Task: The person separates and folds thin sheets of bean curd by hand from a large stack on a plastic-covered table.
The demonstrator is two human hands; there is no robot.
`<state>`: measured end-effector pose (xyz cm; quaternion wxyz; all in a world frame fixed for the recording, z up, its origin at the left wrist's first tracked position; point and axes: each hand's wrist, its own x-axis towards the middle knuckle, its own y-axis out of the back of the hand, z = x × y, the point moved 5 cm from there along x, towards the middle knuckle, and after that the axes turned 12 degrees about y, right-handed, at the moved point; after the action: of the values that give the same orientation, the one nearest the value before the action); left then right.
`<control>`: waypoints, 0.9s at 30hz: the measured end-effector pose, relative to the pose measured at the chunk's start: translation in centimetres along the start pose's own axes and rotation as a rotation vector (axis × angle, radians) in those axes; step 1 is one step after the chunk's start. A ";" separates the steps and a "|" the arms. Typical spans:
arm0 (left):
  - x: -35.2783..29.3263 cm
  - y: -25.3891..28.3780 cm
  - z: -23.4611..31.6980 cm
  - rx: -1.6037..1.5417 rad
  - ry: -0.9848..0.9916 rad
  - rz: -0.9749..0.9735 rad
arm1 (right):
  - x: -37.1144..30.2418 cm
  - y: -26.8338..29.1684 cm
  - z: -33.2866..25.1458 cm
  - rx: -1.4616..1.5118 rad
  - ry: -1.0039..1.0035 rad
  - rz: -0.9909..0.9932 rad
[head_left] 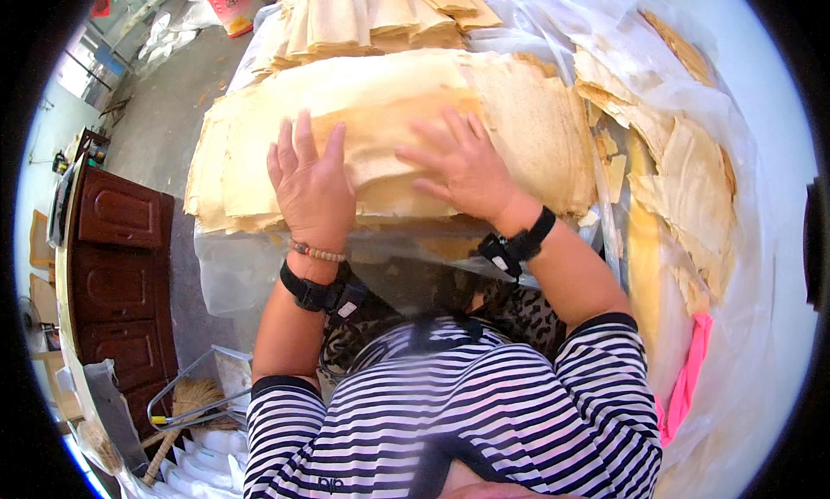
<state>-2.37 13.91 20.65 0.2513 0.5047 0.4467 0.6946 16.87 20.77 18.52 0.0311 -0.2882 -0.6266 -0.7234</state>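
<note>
A wide stack of thin, pale yellow sheets (285, 162), which look like dried tofu skin, lies in front of me on plastic sheeting. Over its left half is my left hand (313, 188), open, with the fingers spread and pointing away from me. My right hand (467, 166) is slightly blurred by motion; its fingers are apart over the middle of the stack. Neither hand has anything gripped. Whether the palms press on the top sheet or hover just above it, I cannot tell. The top sheet bulges in a soft fold between the hands.
Behind the stack sit more folded yellow sheets (354, 15). Broken sheets (683, 188) lie on plastic at the right, near a pink cloth (689, 378). At the left stand a dark red wooden cabinet (121, 274), a broom (197, 400) and a metal-handled dustpan (233, 378).
</note>
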 end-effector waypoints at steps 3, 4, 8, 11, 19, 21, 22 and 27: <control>0.3 1.1 3.0 -0.068 -0.311 0.052 | 0.6 -0.1 1.1 0.009 0.095 0.034; 0.6 -0.3 3.4 -0.131 -0.338 -0.116 | 0.8 0.0 1.5 0.008 0.094 0.039; 1.8 -0.7 2.8 -0.186 -0.398 -0.306 | 0.8 1.3 4.3 0.176 0.022 0.007; 2.7 0.3 0.9 -0.266 -0.504 -0.259 | -0.5 1.6 7.5 0.185 0.057 0.028; 2.2 -1.6 -5.8 -1.176 0.209 -0.822 | -1.9 0.0 10.0 0.861 -0.499 0.245; 1.6 -2.2 -5.8 -1.254 0.532 -0.713 | -1.4 -0.8 10.0 0.722 -0.464 0.305; 1.5 -3.4 -6.0 -1.289 0.560 -0.584 | -0.5 -0.6 9.5 0.544 -0.519 0.258; 0.9 -2.5 -3.7 -0.292 0.351 -0.230 | 0.7 -0.2 8.3 0.179 -0.618 0.118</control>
<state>-6.33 14.43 18.56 0.3174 0.2807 0.4330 0.7956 19.34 28.67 19.01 -0.0936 -0.5260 -0.6496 -0.5408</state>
